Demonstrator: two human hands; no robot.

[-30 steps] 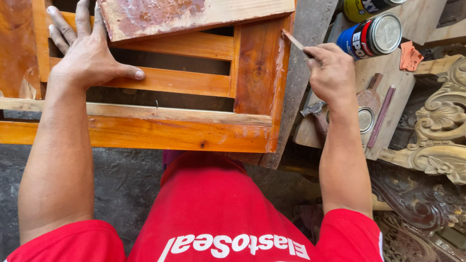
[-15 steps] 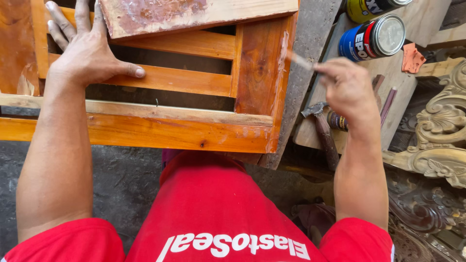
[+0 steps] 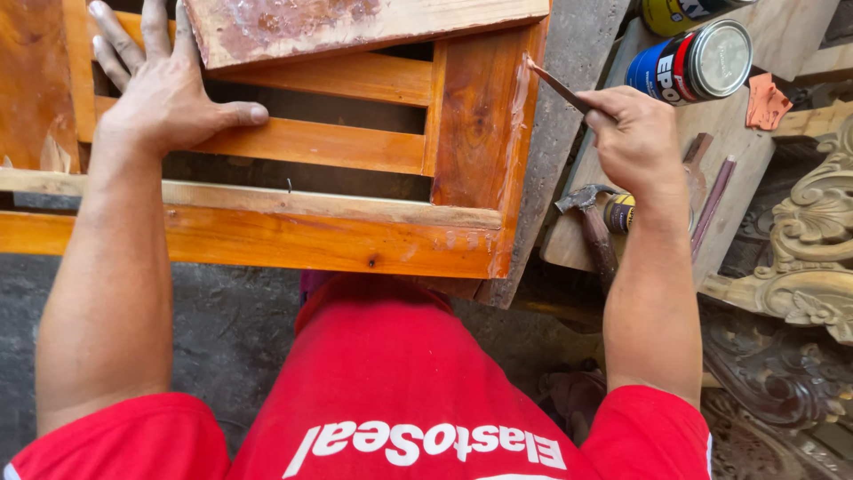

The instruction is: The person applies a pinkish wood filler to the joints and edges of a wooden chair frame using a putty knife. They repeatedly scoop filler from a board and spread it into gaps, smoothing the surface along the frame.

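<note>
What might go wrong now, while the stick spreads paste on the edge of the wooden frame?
1. The thin stick in the right hand touches only the frame's narrow edge; paste may smear onto the varnished face.
2. The left hand alone steadies the frame, which could shift.
3. The hammer lies by the right wrist and may get knocked.

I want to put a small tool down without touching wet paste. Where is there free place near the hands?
The bare board between the lying tin and the carved scroll is free. Also the orange rail under the left hand. Crowded: around the hammer and small can below the right hand. The frame's smeared right edge is not free.
</note>
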